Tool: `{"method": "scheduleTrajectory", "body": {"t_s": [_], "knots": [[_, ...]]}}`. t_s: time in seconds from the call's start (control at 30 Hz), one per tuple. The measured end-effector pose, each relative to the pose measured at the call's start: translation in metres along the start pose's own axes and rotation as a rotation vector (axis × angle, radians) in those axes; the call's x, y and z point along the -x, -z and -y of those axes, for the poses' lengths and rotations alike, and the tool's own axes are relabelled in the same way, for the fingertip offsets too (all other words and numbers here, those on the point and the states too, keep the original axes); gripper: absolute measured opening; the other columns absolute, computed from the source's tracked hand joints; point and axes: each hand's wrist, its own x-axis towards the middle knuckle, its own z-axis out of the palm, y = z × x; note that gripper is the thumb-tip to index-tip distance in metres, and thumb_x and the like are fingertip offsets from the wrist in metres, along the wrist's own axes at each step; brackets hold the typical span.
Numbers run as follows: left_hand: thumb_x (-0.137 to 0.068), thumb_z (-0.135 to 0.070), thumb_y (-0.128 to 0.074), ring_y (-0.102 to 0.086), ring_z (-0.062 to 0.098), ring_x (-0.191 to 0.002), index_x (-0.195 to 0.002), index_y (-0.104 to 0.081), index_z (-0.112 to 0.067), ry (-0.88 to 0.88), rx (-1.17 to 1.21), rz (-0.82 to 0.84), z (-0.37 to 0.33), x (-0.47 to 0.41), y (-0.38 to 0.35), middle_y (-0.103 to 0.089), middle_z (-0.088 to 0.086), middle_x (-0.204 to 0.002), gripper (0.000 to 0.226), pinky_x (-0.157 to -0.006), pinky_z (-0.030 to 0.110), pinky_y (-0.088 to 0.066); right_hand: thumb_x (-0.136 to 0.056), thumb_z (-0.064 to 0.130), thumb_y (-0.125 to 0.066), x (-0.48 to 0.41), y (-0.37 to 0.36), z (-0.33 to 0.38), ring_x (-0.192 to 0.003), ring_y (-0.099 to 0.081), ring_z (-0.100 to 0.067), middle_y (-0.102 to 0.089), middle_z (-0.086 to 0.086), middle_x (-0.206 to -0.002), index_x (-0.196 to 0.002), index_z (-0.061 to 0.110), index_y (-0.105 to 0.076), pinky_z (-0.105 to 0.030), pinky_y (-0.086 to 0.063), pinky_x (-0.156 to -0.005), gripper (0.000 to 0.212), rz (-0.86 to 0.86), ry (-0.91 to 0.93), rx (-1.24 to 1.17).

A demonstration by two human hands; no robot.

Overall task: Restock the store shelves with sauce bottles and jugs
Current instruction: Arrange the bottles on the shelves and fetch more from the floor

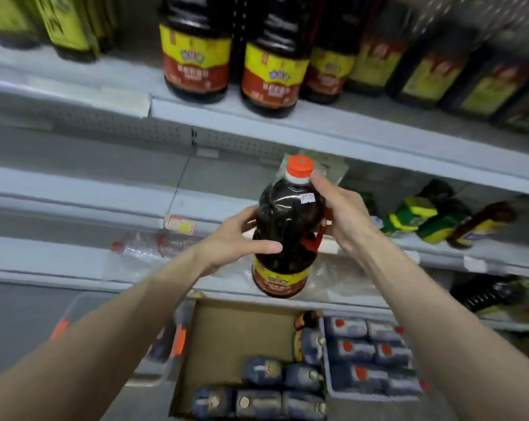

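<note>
More jugs (196,62) like it stand on the shelf (348,129) above the sauce jug (287,226). A cardboard box (235,338) with small bottles sits below the jug. Green bottles (415,217) lie to its right. The jug is held almost straight up, orange cap (299,167) on top. The left hand (235,238) and right hand (345,214) curl round its sides.

Looks onto pale grey metal store shelves (363,132) stepped in tiers, front edges slanting across the view. Behind them, grey perforated back panel (120,126) with a slotted upright. On one middle edge, red-and-yellow paper price label (180,225). Lower left, smooth grey floor (17,311), near an open brown cardboard box (235,335). Soft, even light; blurs toward the corners.
</note>
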Motion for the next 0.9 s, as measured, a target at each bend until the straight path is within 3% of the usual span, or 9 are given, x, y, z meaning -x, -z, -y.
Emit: {"method": "scheduleTrajectory", "body": {"t_s": [0.1, 0.2, 0.4, 0.53, 0.7, 0.77, 0.9], "knots": [[-0.052, -0.018, -0.091, -0.054, 0.006, -0.120, -0.118, -0.057, -0.029, -0.112, -0.019, 0.009, -0.072, -0.004, -0.003, -0.063, -0.009, -0.124, 0.074, -0.099, 0.023, -0.042, -0.043, 0.063, -0.075, 0.018, 0.016, 0.068, -0.065, -0.066, -0.013, -0.074, 0.001, -0.075, -0.076, 0.018, -0.075, -0.030, -0.047, -0.066, 0.056, -0.007, 0.090, 0.008], [-0.056, -0.013, -0.086, -0.060, 0.007, -0.113, -0.114, -0.060, -0.024, -0.175, -0.017, -0.005, -0.130, -0.007, -0.008, -0.067, -0.007, -0.117, 0.065, -0.093, 0.022, -0.046, -0.066, 0.049, -0.075, 0.028, 0.031, 0.115, -0.064, -0.068, -0.011, -0.073, 0.000, -0.073, -0.074, 0.015, -0.073, -0.026, -0.048, -0.063, 0.035, -0.041, 0.184, -0.038], [-0.062, -0.013, -0.085, -0.058, 0.001, -0.111, -0.111, -0.063, -0.028, -0.281, -0.055, -0.052, -0.206, -0.026, -0.022, -0.068, -0.011, -0.115, 0.057, -0.094, 0.023, -0.046, -0.082, 0.039, -0.070, 0.023, 0.067, 0.171, -0.076, -0.069, -0.006, -0.075, 0.006, -0.082, -0.090, 0.020, -0.075, -0.028, -0.050, -0.071, 0.021, -0.050, 0.324, -0.044], [-0.065, -0.006, -0.084, -0.061, -0.004, -0.104, -0.105, -0.064, -0.030, -0.314, -0.056, -0.100, -0.231, -0.051, -0.032, -0.069, -0.012, -0.108, 0.050, -0.091, 0.021, -0.047, -0.078, 0.033, -0.073, 0.006, 0.087, 0.192, -0.092, -0.071, -0.016, -0.075, -0.001, -0.098, -0.105, 0.017, -0.072, -0.031, -0.055, -0.076, 0.031, -0.008, 0.398, -0.103], [-0.066, -0.007, -0.084, -0.060, -0.001, -0.101, -0.103, -0.063, -0.031, -0.315, -0.050, -0.173, -0.249, -0.087, -0.044, -0.068, -0.012, -0.107, 0.050, -0.080, 0.016, -0.049, -0.062, 0.042, -0.075, -0.029, 0.115, 0.205, -0.107, -0.065, -0.018, -0.068, -0.001, -0.118, -0.127, 0.021, -0.061, -0.039, -0.055, -0.085, 0.070, 0.056, 0.407, -0.073], [-0.066, -0.006, -0.084, -0.063, -0.002, -0.093, -0.108, -0.063, -0.029, -0.314, -0.048, -0.200, -0.254, -0.101, -0.047, -0.068, -0.012, -0.106, 0.052, -0.068, 0.009, -0.049, -0.067, 0.038, -0.075, -0.046, 0.124, 0.207, -0.110, -0.063, -0.017, -0.066, 0.000, -0.123, -0.133, 0.022, -0.056, -0.041, -0.054, -0.089, 0.071, 0.092, 0.408, -0.064], [-0.066, -0.002, -0.083, -0.065, -0.007, -0.090, -0.110, -0.063, -0.024, -0.337, -0.028, -0.266, -0.257, -0.128, -0.049, -0.070, -0.012, -0.100, 0.053, -0.068, 0.008, -0.049, -0.080, 0.017, -0.074, -0.080, 0.135, 0.212, -0.111, -0.061, -0.013, -0.064, 0.000, -0.124, -0.137, 0.022, -0.052, -0.029, -0.053, -0.086, 0.061, 0.161, 0.443, -0.040]]}}
